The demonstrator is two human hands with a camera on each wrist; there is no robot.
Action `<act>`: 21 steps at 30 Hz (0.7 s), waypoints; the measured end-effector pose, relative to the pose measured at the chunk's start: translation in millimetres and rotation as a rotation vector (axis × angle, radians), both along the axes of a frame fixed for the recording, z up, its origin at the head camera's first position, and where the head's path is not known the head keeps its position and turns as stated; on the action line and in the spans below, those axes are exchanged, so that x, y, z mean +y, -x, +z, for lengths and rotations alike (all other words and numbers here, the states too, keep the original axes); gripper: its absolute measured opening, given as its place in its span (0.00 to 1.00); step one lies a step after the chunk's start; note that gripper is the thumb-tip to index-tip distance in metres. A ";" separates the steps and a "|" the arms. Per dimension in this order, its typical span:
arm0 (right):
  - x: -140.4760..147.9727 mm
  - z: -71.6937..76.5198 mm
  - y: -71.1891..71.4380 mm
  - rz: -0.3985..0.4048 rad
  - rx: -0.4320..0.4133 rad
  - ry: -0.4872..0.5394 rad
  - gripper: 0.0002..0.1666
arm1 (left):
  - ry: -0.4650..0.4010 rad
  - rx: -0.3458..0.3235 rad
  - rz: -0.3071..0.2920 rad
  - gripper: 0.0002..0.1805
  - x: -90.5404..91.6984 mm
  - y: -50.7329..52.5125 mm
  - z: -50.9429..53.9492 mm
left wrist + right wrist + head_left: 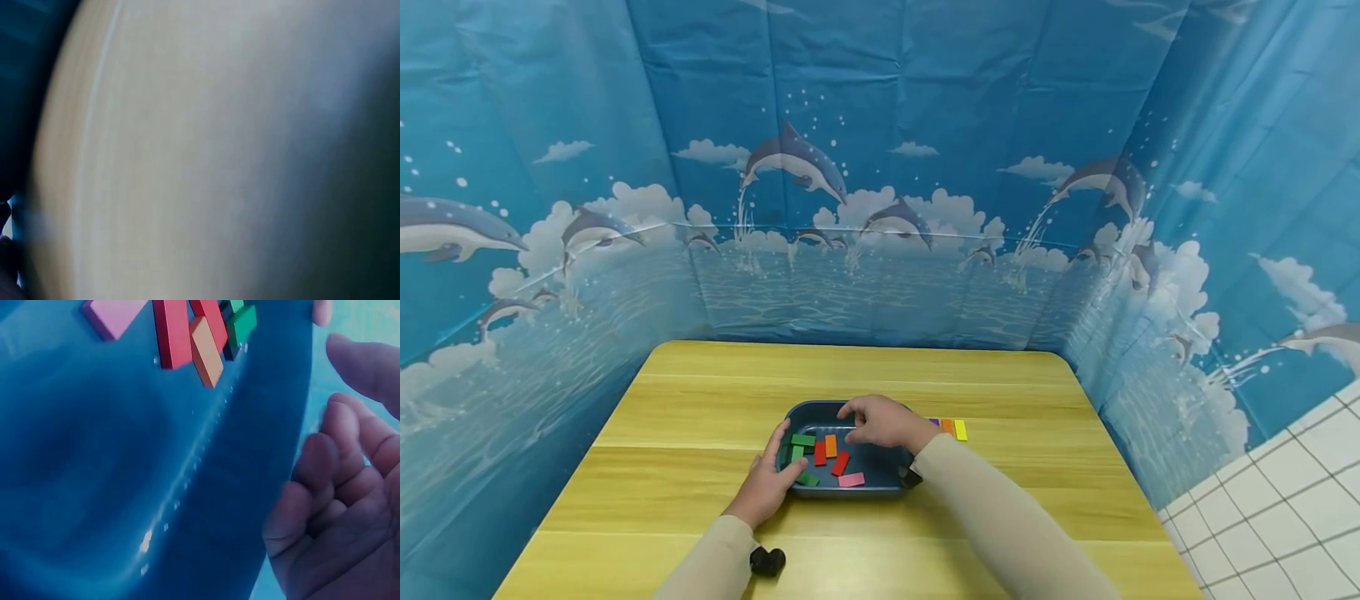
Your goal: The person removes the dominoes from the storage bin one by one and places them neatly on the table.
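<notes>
My right hand is over the upper right of the tray; thumb and forefinger stand apart, the other fingers are bent inward, and nothing is gripped. My left hand, at the tray's left edge, has its fingers along the outside and its thumb apart, reaching in over the rim; how firmly it bears I cannot tell. The dark blue tray lies at lower centre of the frame, its blocks mostly to the left: three green blocks near my left thumb, two red blocks, an orange block and, lower, a pink block. Right of the tray, partly behind my right wrist, a purple block, a second orange block and a yellow block lie side by side on the table. Risks, in my judgement: uneven pressure from my left hand could slide or tip the tray; a low right sleeve could disturb the outer row; a block pinched off-centre could slip. Brands and labels: no legible writing found in any view, the left wrist view being largely blurred
</notes>
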State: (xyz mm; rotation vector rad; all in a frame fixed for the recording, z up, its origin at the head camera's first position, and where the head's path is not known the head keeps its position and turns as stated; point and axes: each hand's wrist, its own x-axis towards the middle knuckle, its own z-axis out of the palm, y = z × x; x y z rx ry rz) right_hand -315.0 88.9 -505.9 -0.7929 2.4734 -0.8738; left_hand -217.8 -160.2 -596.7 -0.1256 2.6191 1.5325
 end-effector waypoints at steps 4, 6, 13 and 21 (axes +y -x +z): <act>-9.6 -7.1 3.4 0.014 -0.001 -0.021 0.28 | 0.006 0.001 -0.001 0.43 0.3 -0.1 2.2; -12.8 -11.1 5.7 0.001 -0.005 -0.040 0.28 | 0.006 0.004 -0.002 0.43 0.5 -0.7 3.5; -18.7 -18.1 11.5 -0.038 -0.041 -0.081 0.30 | 0.012 0.005 -0.002 0.43 -0.2 -2.3 5.8; -22.1 -34.5 13.5 -0.055 -0.055 -0.126 0.29 | 0.002 0.002 0.009 0.43 1.5 -2.7 4.5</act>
